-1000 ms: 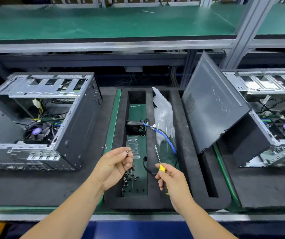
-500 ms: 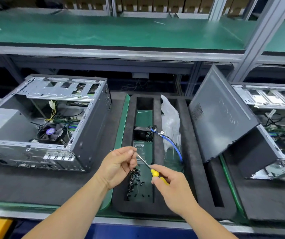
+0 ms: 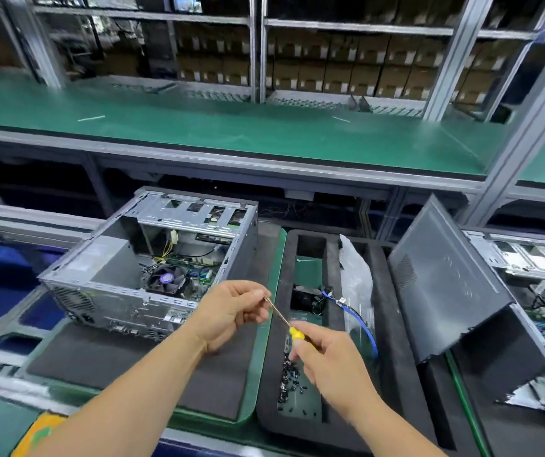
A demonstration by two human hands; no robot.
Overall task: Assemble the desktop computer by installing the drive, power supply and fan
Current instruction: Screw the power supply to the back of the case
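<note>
An open grey computer case [image 3: 152,268] lies on a dark foam pad at the left, with its CPU fan [image 3: 165,279] showing inside. My right hand [image 3: 327,361] grips the yellow handle of a small screwdriver [image 3: 282,319]. The fingers of my left hand [image 3: 231,311] pinch at the tip of the screwdriver's shaft; whether a screw is there is too small to tell. Both hands hover above the black foam tray [image 3: 399,351], over a pile of small black screws [image 3: 289,380]. A black case fan [image 3: 307,300] and a blue cable [image 3: 357,319] lie in the tray.
A grey side panel [image 3: 446,282] leans against a second open case [image 3: 535,291] at the right. A clear plastic bag [image 3: 357,278] lies in the tray. A green shelf [image 3: 231,133] runs overhead, with racks of brown boxes behind it.
The view has tilted up and shifted right. My hands came together: the screwdriver swung from upright to slanted, and my left fingers now hold its tip.
</note>
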